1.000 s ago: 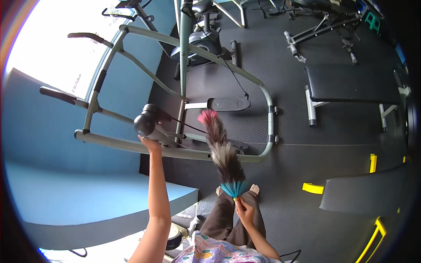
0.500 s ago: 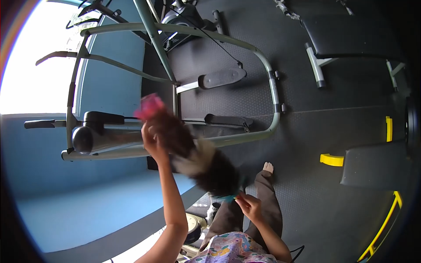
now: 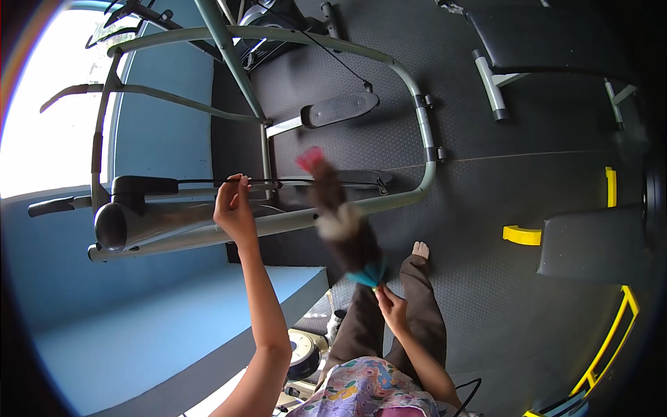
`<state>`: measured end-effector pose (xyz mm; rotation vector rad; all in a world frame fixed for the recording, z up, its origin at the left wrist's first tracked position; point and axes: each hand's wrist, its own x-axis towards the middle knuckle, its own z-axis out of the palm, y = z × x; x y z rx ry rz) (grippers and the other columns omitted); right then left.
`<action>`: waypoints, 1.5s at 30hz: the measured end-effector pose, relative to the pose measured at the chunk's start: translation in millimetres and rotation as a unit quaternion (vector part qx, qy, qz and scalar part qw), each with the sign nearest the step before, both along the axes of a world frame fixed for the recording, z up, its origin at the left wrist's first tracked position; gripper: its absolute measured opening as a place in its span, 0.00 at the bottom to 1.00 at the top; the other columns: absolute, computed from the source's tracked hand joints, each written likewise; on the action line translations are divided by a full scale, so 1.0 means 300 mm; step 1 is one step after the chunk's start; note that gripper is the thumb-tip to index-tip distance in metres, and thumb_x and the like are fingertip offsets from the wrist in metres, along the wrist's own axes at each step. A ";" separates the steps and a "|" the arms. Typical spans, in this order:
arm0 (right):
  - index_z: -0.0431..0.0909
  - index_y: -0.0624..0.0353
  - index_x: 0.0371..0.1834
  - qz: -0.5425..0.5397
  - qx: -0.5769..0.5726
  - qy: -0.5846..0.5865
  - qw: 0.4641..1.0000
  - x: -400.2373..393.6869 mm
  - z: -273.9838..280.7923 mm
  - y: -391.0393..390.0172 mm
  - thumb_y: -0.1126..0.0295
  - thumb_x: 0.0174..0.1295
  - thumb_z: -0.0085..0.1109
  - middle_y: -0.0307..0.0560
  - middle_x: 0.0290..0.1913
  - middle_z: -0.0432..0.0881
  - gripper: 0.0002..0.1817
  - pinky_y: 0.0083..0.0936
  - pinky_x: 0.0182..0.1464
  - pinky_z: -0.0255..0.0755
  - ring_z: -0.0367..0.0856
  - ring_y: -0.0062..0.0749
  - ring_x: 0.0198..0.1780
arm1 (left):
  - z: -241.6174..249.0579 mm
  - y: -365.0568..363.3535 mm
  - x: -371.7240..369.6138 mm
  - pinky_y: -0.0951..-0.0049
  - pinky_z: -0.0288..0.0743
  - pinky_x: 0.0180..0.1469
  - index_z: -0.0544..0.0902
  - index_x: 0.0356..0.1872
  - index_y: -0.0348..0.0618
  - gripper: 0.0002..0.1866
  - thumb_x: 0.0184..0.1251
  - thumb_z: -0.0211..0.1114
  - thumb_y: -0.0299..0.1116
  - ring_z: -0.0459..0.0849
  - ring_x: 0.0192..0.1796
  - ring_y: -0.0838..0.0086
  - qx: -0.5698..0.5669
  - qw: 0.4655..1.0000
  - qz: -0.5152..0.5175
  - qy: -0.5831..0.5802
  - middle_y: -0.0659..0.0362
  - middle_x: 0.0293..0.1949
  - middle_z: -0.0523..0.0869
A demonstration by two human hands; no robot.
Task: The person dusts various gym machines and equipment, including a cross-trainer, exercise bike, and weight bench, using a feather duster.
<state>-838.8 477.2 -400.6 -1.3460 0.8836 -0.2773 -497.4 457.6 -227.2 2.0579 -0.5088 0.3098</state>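
In my right hand, closed round the thin handle end, is a feather duster. Its feathers are teal near the handle, then dark brown, a whitish band, brown, and pink at the blurred far tip. The duster points up and away over the lower pedal bar of a grey exercise machine. My left hand is raised to the left of the duster, its thumb and fingers pinched on the thin black cable that runs along the machine. The duster is apart from my left hand.
A pedal sits inside the machine's curved frame. To the left are a blue ledge and a bright window. Right of me stand a black padded bench, another pad and yellow metal parts. Dark textured matting covers the floor.
The duster has swung right, away from my left hand, and its feathers hang clear of that arm. My left hand has shifted slightly up and left, onto the cable. The view has shifted a little.
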 end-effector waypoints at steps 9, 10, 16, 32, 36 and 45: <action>0.77 0.65 0.47 -0.065 -0.009 -0.016 0.998 0.026 -0.074 0.024 0.68 0.59 0.58 0.54 0.35 0.83 0.15 0.18 0.34 0.72 0.82 0.23 0.37 | -0.254 -0.042 -0.059 0.85 0.75 0.36 0.81 0.33 0.33 0.05 0.59 0.63 0.25 0.81 0.33 0.84 0.000 0.998 0.008 0.055 0.62 0.27 0.84; 0.77 0.65 0.47 -0.063 -0.011 -0.012 0.998 0.017 -0.088 0.021 0.68 0.59 0.58 0.54 0.35 0.83 0.15 0.18 0.34 0.72 0.82 0.23 0.37 | -0.285 -0.038 -0.061 0.85 0.74 0.36 0.81 0.33 0.33 0.05 0.58 0.64 0.25 0.81 0.33 0.84 -0.020 0.997 0.011 0.070 0.61 0.28 0.84; 0.76 0.69 0.48 -0.108 -0.014 -0.008 0.994 -0.007 -0.130 0.011 0.70 0.61 0.56 0.47 0.34 0.84 0.16 0.13 0.37 0.73 0.79 0.16 0.35 | -0.425 -0.020 -0.057 0.84 0.74 0.37 0.82 0.34 0.34 0.06 0.57 0.64 0.25 0.81 0.34 0.83 -0.040 0.996 0.003 0.081 0.59 0.31 0.85; 0.77 0.67 0.45 -0.078 -0.017 0.090 0.993 -0.038 -0.361 -0.012 0.65 0.63 0.54 0.43 0.25 0.75 0.16 0.15 0.27 0.64 0.72 0.19 0.26 | -0.520 -0.050 -0.028 0.85 0.71 0.34 0.85 0.33 0.37 0.08 0.57 0.66 0.31 0.80 0.28 0.84 0.092 0.989 -0.002 0.119 0.59 0.25 0.85; 0.78 0.67 0.45 -0.103 0.080 0.085 0.988 -0.010 -0.288 -0.059 0.64 0.62 0.55 0.41 0.23 0.79 0.16 0.14 0.24 0.65 0.75 0.17 0.22 | -0.589 -0.058 -0.045 0.84 0.71 0.32 0.85 0.31 0.37 0.08 0.56 0.67 0.31 0.80 0.26 0.83 0.070 0.989 0.000 0.131 0.61 0.23 0.85; 0.77 0.62 0.42 -0.063 0.169 0.046 0.982 -0.040 -0.154 -0.071 0.60 0.64 0.51 0.33 0.15 0.68 0.15 0.12 0.13 0.51 0.61 0.11 0.12 | -0.643 0.004 -0.093 0.80 0.73 0.39 0.79 0.42 0.36 0.11 0.59 0.63 0.28 0.81 0.37 0.81 -0.003 0.980 -0.029 0.199 0.60 0.34 0.84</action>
